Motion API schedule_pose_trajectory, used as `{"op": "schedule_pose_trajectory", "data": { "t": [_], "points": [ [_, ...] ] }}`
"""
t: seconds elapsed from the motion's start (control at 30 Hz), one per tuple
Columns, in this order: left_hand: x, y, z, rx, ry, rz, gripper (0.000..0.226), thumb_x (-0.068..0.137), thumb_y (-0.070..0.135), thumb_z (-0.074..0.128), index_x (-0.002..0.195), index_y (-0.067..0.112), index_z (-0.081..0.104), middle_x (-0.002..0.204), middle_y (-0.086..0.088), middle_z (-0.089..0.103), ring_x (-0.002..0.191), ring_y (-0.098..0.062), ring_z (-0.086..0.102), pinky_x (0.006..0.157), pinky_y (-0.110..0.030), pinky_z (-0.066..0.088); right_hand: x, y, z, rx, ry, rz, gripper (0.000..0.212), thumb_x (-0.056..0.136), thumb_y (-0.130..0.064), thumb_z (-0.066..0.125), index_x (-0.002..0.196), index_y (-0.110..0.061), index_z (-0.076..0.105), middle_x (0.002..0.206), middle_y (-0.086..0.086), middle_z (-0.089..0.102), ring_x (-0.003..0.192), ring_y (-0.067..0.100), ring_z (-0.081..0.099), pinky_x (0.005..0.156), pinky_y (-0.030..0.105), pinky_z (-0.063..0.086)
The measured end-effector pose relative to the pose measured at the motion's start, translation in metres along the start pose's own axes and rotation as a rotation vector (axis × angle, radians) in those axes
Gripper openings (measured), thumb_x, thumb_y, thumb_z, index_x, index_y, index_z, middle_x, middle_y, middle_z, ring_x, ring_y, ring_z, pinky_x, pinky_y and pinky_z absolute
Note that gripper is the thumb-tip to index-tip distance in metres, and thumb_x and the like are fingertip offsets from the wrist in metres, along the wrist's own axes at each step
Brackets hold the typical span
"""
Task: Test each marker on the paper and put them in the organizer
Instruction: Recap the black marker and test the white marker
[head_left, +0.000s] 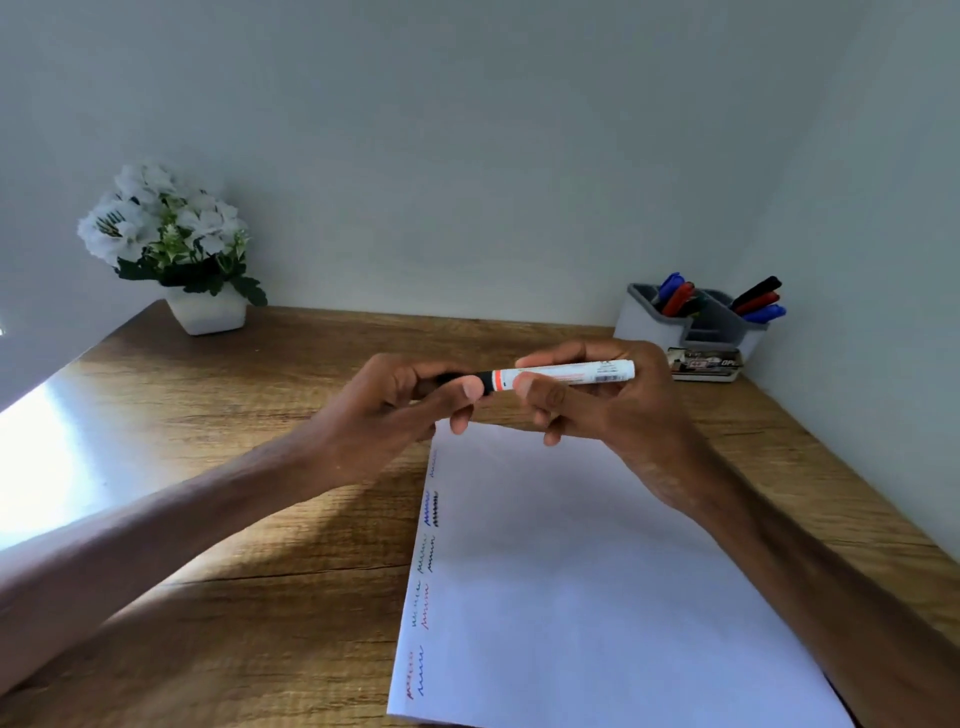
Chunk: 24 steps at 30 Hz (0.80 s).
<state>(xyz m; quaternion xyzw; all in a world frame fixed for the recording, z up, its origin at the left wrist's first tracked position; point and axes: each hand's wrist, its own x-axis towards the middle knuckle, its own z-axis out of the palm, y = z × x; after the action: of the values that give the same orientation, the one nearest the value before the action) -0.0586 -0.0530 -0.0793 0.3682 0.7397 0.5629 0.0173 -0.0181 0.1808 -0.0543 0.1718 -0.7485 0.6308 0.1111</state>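
Observation:
A white marker (571, 373) with a black cap is held level above the far edge of the paper (571, 597). My left hand (405, 400) grips the black cap end. My right hand (608, 405) holds the white barrel between thumb and fingers. The white paper lies on the wooden desk and bears several short squiggles in red, blue, green and black along its left edge. A grey organizer (691, 322) stands at the back right by the wall, with several blue, red and black markers (758, 301) standing in its compartments.
A white pot of white flowers (171, 244) stands at the back left corner of the desk (260, 519). A small flat tin (706, 364) lies in front of the organizer. Walls close off the back and right sides.

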Motion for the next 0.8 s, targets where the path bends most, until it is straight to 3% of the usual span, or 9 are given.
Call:
{"op": "schedule_pose_trajectory", "data": {
  "t": [0.1, 0.23, 0.33, 0.47, 0.53, 0.67, 0.73, 0.8],
  "points": [
    [0.004, 0.008, -0.004, -0.078, 0.135, -0.017, 0.031, 0.091, 0.034, 0.066, 0.11, 0.011, 0.074, 0.077, -0.007, 0.072, 0.063, -0.02, 0.05, 0.054, -0.027, 0.038, 0.002, -0.003, -0.008, -0.047, -0.007, 0.036, 0.021, 0.082, -0.013, 0.084, 0.103, -0.011, 0.082, 0.091, 0.011, 0.08, 0.078, 0.015, 0.072, 0.07, 0.029, 0.06],
    [0.015, 0.019, 0.001, -0.068, 0.217, 0.04, 0.023, 0.089, 0.019, 0.069, 0.105, 0.003, 0.074, 0.077, -0.007, 0.073, 0.062, -0.007, 0.06, 0.055, -0.013, 0.042, 0.005, -0.006, -0.022, -0.23, -0.031, -0.013, 0.02, 0.083, -0.016, 0.085, 0.102, -0.016, 0.082, 0.085, -0.004, 0.081, 0.075, 0.005, 0.073, 0.066, 0.019, 0.054],
    [0.028, 0.023, 0.02, -0.023, 0.199, 0.069, 0.023, 0.089, 0.028, 0.074, 0.1, 0.008, 0.076, 0.078, -0.008, 0.075, 0.063, -0.009, 0.061, 0.057, -0.018, 0.041, 0.004, -0.008, -0.027, -0.33, -0.013, -0.069, 0.02, 0.082, -0.021, 0.086, 0.101, -0.024, 0.082, 0.086, -0.009, 0.08, 0.076, 0.002, 0.073, 0.07, 0.022, 0.057],
    [0.05, 0.033, 0.043, -0.017, 0.239, 0.041, 0.016, 0.09, 0.023, 0.073, 0.101, 0.012, 0.077, 0.084, 0.003, 0.077, 0.066, 0.001, 0.064, 0.062, -0.012, 0.045, 0.009, -0.006, -0.041, -0.57, 0.057, -0.152, 0.02, 0.089, -0.027, 0.079, 0.109, -0.025, 0.079, 0.092, -0.014, 0.078, 0.087, -0.004, 0.071, 0.071, 0.006, 0.048],
    [0.066, 0.034, 0.052, 0.026, 0.23, 0.008, 0.014, 0.091, 0.02, 0.075, 0.105, 0.017, 0.075, 0.087, 0.005, 0.076, 0.074, -0.001, 0.067, 0.067, -0.016, 0.049, 0.012, -0.005, -0.054, -0.66, 0.152, -0.192, 0.018, 0.092, -0.028, 0.076, 0.11, -0.022, 0.076, 0.093, -0.016, 0.075, 0.086, -0.004, 0.069, 0.069, 0.007, 0.048],
    [0.088, 0.034, 0.075, 0.31, 0.01, -0.027, 0.018, 0.086, 0.028, 0.077, 0.104, 0.025, 0.073, 0.093, 0.012, 0.075, 0.086, -0.003, 0.069, 0.081, -0.034, 0.059, 0.016, -0.005, -0.087, -0.7, 0.433, -0.275, 0.026, 0.092, -0.018, 0.075, 0.117, -0.017, 0.068, 0.099, -0.01, 0.073, 0.088, -0.008, 0.067, 0.075, 0.017, 0.058],
    [0.089, 0.038, 0.09, 0.551, -0.178, -0.02, 0.025, 0.088, 0.036, 0.074, 0.109, 0.022, 0.072, 0.102, 0.011, 0.071, 0.09, -0.002, 0.063, 0.084, -0.032, 0.054, 0.015, -0.009, -0.102, -0.63, 0.541, -0.285, 0.04, 0.091, -0.015, 0.076, 0.128, -0.018, 0.058, 0.106, -0.004, 0.075, 0.091, 0.002, 0.073, 0.077, 0.022, 0.061],
    [0.09, 0.037, 0.101, 0.701, -0.36, 0.02, 0.031, 0.093, 0.04, 0.069, 0.116, 0.02, 0.07, 0.114, 0.007, 0.068, 0.098, -0.004, 0.058, 0.086, -0.03, 0.051, 0.012, -0.015, -0.114, -0.547, 0.624, -0.312, 0.06, 0.091, -0.009, 0.076, 0.141, -0.021, 0.045, 0.105, -0.001, 0.074, 0.089, 0.002, 0.074, 0.074, 0.015, 0.058]
  ]
}}
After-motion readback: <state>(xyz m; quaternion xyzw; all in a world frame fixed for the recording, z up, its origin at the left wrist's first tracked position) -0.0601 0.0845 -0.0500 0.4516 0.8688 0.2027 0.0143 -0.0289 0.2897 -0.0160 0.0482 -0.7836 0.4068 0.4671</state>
